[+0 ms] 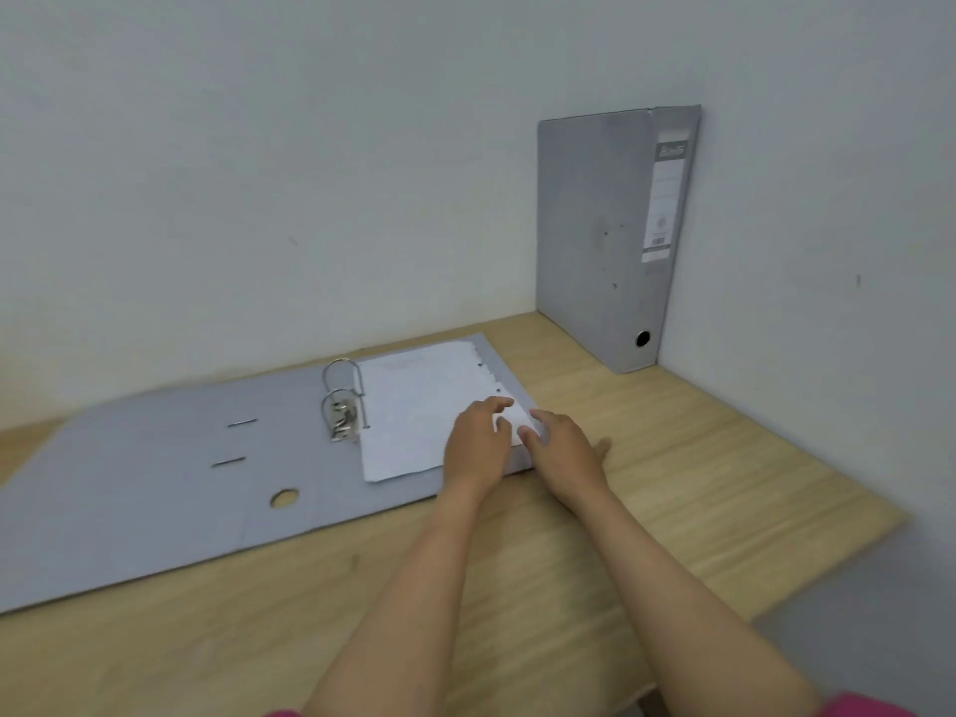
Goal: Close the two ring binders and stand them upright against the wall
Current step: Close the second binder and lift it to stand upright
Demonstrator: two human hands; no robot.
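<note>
A grey ring binder [155, 489] lies flat and wide open on the wooden table [646, 458], its metal rings [344, 395] closed in the middle. White punched paper [414, 411] rests on its right cover, off the rings. My left hand [478, 447] lies on the paper's right part, fingers spread. My right hand [564, 450] touches the paper's right edge and the cover's corner; whether it grips anything I cannot tell. A second grey binder [595, 235] stands closed and upright in the corner, against the right wall.
The white back wall [258, 173] runs behind the open binder. The table's right edge [827, 566] drops off near the side wall. Pink sleeves show at the bottom of the view.
</note>
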